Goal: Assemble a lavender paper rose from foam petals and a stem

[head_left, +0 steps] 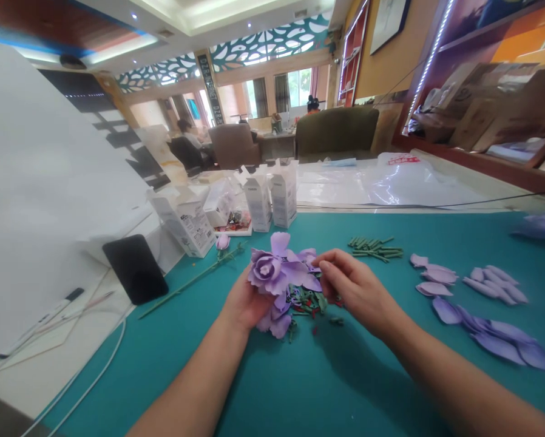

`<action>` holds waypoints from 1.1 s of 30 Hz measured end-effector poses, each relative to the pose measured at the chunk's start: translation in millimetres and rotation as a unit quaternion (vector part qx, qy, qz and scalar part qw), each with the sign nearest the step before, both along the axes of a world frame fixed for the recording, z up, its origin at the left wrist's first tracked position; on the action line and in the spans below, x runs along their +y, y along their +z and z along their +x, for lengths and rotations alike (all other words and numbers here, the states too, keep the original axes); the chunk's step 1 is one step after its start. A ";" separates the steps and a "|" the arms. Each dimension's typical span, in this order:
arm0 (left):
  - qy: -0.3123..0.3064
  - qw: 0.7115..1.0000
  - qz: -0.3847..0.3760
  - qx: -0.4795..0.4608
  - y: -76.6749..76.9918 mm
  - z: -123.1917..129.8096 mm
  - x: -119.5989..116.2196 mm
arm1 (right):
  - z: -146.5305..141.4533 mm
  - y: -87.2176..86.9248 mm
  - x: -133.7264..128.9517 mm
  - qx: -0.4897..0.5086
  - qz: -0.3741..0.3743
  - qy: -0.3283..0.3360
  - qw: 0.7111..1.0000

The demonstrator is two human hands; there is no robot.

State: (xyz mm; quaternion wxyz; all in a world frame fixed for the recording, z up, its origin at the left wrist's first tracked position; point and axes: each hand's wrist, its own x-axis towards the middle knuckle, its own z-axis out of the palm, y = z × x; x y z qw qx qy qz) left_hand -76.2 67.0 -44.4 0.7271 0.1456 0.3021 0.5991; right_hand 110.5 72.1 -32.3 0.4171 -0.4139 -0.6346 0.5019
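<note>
My left hand (249, 300) is wrapped round a purple artificial flower (272, 271) from below and holds it above the mat. Thumb and forefinger of my right hand (345, 280) are pinched together at the flower's right edge, by a petal. Under and behind the flower lies a pile of small green and red pieces (309, 298), partly hidden by it. Near my left hand, a green stem with a pale purple bud (223, 241) lies on the mat.
On the teal mat (345, 388), green sticks (375, 247), pale petals (495, 283) and darker purple petals (504, 337) lie to the right. White boxes (284, 197) stand at the back. A black phone (135, 269) is at the left. People sit in the background.
</note>
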 end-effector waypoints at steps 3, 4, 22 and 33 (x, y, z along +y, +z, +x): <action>0.039 0.999 -0.004 -0.005 7.5 -6.7 -0.3 | 9.3 -4.7 11.9 -0.013 0.029 -0.047 0.998; 0.044 0.999 0.000 -0.005 9.4 -8.2 -0.6 | 12.5 -7.3 16.1 -0.023 0.036 -0.056 0.997; 0.024 0.999 0.021 -0.006 11.7 -5.2 -2.6 | 9.2 -51.7 23.0 -0.496 0.357 0.016 0.792; 0.020 0.999 0.008 -0.027 6.5 -4.7 -1.6 | 9.7 -62.9 28.9 -0.490 0.325 0.014 0.809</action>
